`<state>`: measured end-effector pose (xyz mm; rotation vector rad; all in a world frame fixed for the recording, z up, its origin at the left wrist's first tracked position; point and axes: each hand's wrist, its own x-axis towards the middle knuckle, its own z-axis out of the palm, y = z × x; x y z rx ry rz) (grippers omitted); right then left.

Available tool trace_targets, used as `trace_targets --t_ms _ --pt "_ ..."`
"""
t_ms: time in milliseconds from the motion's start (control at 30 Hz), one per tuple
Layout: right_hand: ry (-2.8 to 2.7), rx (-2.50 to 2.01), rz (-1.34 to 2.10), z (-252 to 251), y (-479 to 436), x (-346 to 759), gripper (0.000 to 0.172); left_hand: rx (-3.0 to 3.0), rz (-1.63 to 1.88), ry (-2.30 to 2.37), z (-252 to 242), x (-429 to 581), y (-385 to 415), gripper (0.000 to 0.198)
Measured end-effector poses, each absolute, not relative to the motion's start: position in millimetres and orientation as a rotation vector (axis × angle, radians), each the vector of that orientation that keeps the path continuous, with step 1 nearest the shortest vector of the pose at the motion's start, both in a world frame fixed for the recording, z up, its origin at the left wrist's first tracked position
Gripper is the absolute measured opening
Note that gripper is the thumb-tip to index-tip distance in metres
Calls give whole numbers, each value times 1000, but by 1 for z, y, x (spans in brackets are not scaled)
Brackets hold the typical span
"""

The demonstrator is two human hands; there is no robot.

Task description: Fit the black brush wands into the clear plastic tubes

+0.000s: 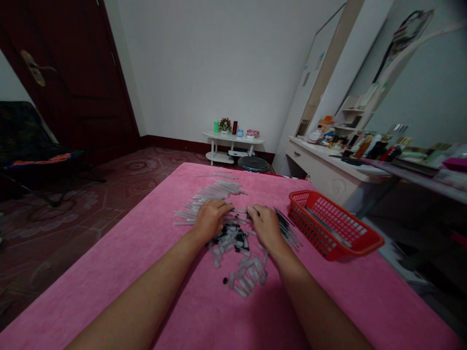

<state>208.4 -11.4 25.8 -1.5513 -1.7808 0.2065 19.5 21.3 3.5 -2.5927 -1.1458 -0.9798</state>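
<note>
My left hand (211, 218) is closed over the near end of a pile of clear pen barrels (215, 192). A thin pale pen barrel (239, 211) spans the gap between my two hands, its ends going into the fingers of each. My right hand (266, 224) is closed, with a small dark piece at its fingertips. Below and between the hands lie black plugs (239, 237) mixed with clear caps (218, 253). A second group of clear caps (250, 276) lies closer to me. Thin dark-tipped rods (288, 231) lie right of my right hand.
A red plastic basket (332, 250) with a few long thin rods stands on the right of the pink-covered table (127, 272). Beyond it is a white dresser (328, 165) crowded with bottles. A folding chair (32, 146) stands at left, and a small white shelf table (233, 138) by the back wall.
</note>
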Motion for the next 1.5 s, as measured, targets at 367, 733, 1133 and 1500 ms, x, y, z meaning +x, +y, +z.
trace_targets --t_ms 367,733,1133,1500 --pt "-1793 -1486 385 24 -9 214 39 -2615 -1019 -1203 0 21 23 40" --pt "-1830 -1467 388 31 -12 214 25 -2619 -1012 -1206 1 20 23 37" --pt "-1887 -1514 398 30 -11 216 38 -2643 -974 -1188 1 19 23 37" --pt "-1852 -1537 381 33 -14 212 37 -2647 -988 -1171 1 20 24 37"
